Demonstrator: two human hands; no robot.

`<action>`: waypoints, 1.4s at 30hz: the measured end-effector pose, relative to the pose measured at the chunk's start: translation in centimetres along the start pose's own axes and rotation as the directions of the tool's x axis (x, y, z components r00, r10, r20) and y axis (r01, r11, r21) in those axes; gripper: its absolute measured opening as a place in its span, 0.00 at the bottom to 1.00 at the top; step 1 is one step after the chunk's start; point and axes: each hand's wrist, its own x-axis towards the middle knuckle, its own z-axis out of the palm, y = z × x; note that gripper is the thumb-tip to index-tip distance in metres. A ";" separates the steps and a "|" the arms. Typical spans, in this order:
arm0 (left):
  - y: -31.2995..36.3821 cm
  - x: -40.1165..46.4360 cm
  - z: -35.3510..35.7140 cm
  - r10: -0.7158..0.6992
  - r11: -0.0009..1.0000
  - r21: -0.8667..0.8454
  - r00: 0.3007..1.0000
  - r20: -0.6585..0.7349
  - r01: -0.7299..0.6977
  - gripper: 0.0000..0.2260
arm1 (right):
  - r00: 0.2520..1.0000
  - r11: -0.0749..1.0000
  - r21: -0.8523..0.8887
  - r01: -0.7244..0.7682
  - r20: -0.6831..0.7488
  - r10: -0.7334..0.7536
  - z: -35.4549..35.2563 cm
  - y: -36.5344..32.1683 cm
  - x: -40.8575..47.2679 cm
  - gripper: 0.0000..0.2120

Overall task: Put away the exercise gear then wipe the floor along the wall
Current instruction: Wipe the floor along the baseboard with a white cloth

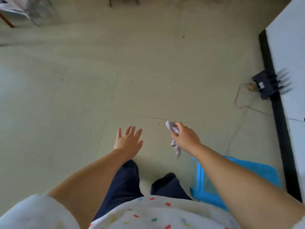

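cloth (173, 129): bunched in right grip, tail hanging, above floor (82, 88)
right hand (185, 137): fingers curled round cloth
left hand (128, 140): fingers spread, holding nothing
wall (288, 47): right side, black baseboard (277, 113)
blue mat (257, 172): beside baseboard

Router (266, 85) against the baseboard (274, 100) at right, stool (257, 172) nearer, beside the legs (130, 179).

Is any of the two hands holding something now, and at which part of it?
The right hand grips a small pale cloth around its middle, with both ends sticking out. The left hand is spread open and holds nothing.
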 end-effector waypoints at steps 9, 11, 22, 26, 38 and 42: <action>-20.3 -3.7 -2.2 -0.332 0.922 -0.249 0.937 -0.112 0.297 0.25 | 0.953 0.937 -0.175 0.302 0.078 -0.292 4.7 -23.2 8.5 0.18; -25.7 -5.8 -2.1 -0.457 0.860 -0.300 0.885 -0.088 0.414 0.25 | 0.913 0.899 -0.165 0.406 0.114 -0.391 6.3 -29.4 8.8 0.18; -43.6 -10.8 -0.5 -0.781 0.493 -0.527 0.619 0.084 0.692 0.25 | 0.657 0.673 -0.069 0.736 0.313 -0.686 13.2 -54.3 11.5 0.12; -50.7 -9.4 -1.5 -0.821 0.423 -0.562 0.563 0.094 0.711 0.25 | 0.578 0.583 -0.119 0.804 0.388 -0.718 15.1 -61.8 15.6 0.12; -74.0 -7.2 -8.3 -0.948 0.103 -0.707 0.285 0.143 0.699 0.24 | 0.277 0.257 -0.119 0.959 0.581 -0.765 22.6 -91.5 24.5 0.12; -79.9 -8.8 -6.9 -0.950 -0.024 -0.709 0.204 0.235 0.705 0.24 | 0.168 0.196 -0.026 0.980 0.630 -0.758 27.3 -99.5 23.9 0.11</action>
